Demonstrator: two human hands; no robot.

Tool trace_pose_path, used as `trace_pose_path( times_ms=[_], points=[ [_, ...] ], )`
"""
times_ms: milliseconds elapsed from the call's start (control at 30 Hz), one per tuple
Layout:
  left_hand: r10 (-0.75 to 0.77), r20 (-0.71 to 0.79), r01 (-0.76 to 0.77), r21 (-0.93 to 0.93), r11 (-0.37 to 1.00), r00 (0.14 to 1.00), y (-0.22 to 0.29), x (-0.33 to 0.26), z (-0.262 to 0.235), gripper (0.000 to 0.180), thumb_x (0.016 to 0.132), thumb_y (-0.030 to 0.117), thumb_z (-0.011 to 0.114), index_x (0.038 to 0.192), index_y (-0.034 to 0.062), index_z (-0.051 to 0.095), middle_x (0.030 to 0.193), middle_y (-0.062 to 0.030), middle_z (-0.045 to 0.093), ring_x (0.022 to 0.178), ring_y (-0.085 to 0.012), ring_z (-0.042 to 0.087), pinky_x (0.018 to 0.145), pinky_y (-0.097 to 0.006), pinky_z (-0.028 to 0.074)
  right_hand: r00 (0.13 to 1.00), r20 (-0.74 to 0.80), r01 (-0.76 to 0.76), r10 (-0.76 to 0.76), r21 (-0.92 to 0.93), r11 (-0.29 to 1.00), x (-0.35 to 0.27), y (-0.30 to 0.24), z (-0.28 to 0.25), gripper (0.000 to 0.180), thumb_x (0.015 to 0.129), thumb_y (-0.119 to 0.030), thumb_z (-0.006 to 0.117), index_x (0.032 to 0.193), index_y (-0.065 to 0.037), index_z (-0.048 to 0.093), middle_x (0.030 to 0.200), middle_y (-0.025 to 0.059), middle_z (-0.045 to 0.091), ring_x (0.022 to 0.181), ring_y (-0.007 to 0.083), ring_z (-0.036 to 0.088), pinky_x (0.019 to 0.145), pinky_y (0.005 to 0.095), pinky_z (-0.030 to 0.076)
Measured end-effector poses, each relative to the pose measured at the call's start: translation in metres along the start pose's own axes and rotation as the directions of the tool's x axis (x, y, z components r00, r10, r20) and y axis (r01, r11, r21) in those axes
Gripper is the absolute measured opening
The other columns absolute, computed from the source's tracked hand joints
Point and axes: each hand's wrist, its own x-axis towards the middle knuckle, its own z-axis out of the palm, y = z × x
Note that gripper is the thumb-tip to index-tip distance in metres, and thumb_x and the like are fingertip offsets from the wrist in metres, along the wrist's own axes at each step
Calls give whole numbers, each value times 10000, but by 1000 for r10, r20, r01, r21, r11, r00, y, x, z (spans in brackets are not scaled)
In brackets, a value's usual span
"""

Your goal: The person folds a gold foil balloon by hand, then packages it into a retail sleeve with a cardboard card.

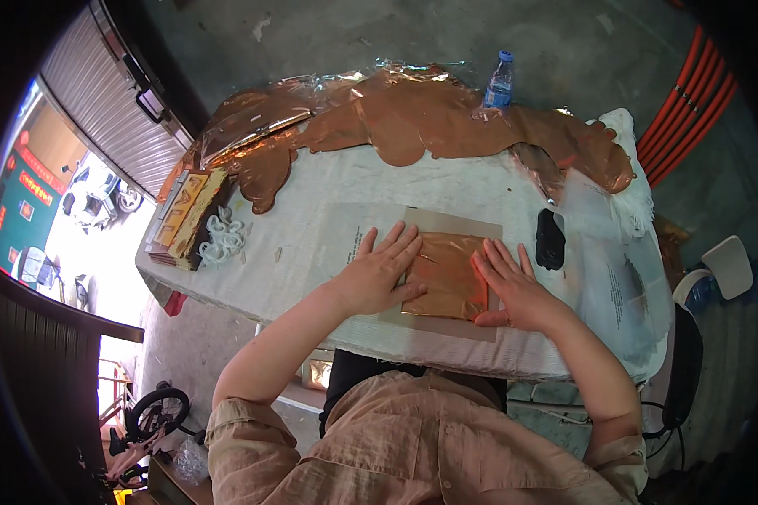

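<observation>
On the white-covered table point(337, 181) lies a grey board point(451, 329), bearing a nearly square copper sheet point(446, 278), no clear long axis. The left hand point(377, 273) touches its nine-o'clock edge, the right hand point(515, 292) its three; both spread flat, gripping nothing.

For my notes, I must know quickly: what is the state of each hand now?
Left hand: open, flat at the left edge of the squarish copper-coloured foil-like sheet.
Right hand: open, fingers spread at its right edge.
</observation>
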Motion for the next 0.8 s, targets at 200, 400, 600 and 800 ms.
trace_pose_path(
  times_ms=[200,400,600,800],
  points=[
    [54,-21,-54,6,999,998,5,2,1,774,900,462,545,1462,17,254,1540,-158,221,1445,-296,151,1145,-524,117,999,-12,41,-41,-12,999,13,-7,3,1069,760,-600,641,1500,-40,111,1555,229,51,1457,336,13,1153,512,-17],
    [82,-94,-78,47,996,992,7,2,8,762,893,453,555,1456,21,277,1533,-148,243,1437,-293,184,1145,-519,127,1000,-17,13,-13,0,1000,21,-23,5,1054,777,-620,613,1497,-32,117,1553,233,58,1456,338,24,1150,524,-10],
    [83,-107,-82,11,997,991,7,-1,4,751,883,442,564,1455,38,293,1533,-132,253,1434,-291,193,1145,-521,133,999,-7,-37,37,-4,999,12,-26,2,1044,787,-654,576,1496,-33,127,1552,233,70,1457,325,38,1142,546,-15],
    [88,-59,-85,53,995,994,6,0,2,858,839,534,589,1467,45,270,1538,-128,241,1437,-280,186,1146,-523,134,994,-39,-109,107,-60,992,3,-31,7,1030,791,-654,570,1494,-32,145,1550,227,95,1456,315,74,1140,552,-7]
  ],
)
